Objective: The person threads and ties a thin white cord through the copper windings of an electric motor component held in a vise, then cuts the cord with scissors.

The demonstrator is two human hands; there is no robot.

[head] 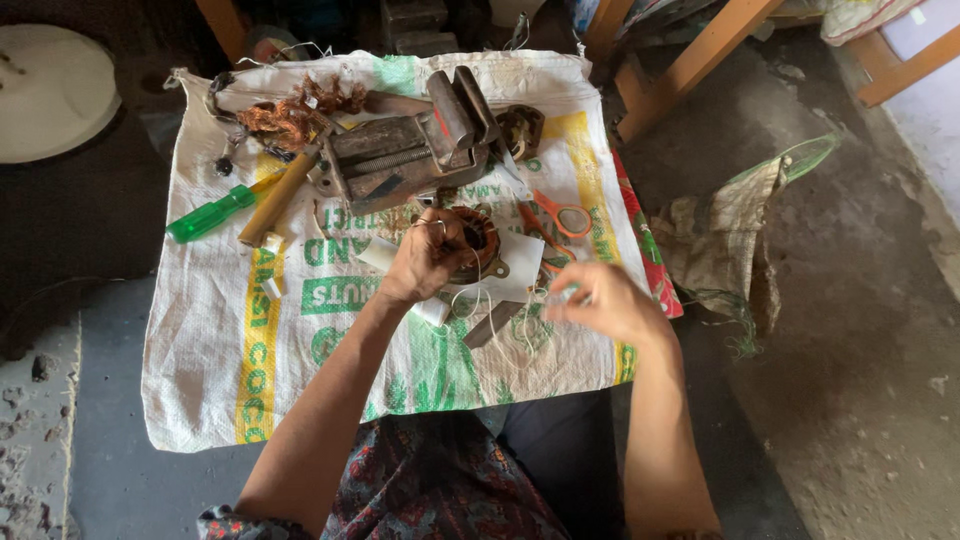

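Observation:
My left hand (425, 258) grips a round motor stator with copper windings (480, 240), holding it down on the white woven sack (230, 340). My right hand (600, 300) is to the right of it, fingers pinched on a thin white thread or wire (505, 315) that loops back toward the stator. A white paper sheet (520, 262) lies under the stator.
A metal bench vise (415, 145) sits at the sack's far side, with a tangle of copper wire (290, 115), a wooden-handled tool (278, 198) and a green-handled screwdriver (210, 215) to its left. Orange scissors (560, 215) lie right. A crumpled sack (730, 235) lies on the floor.

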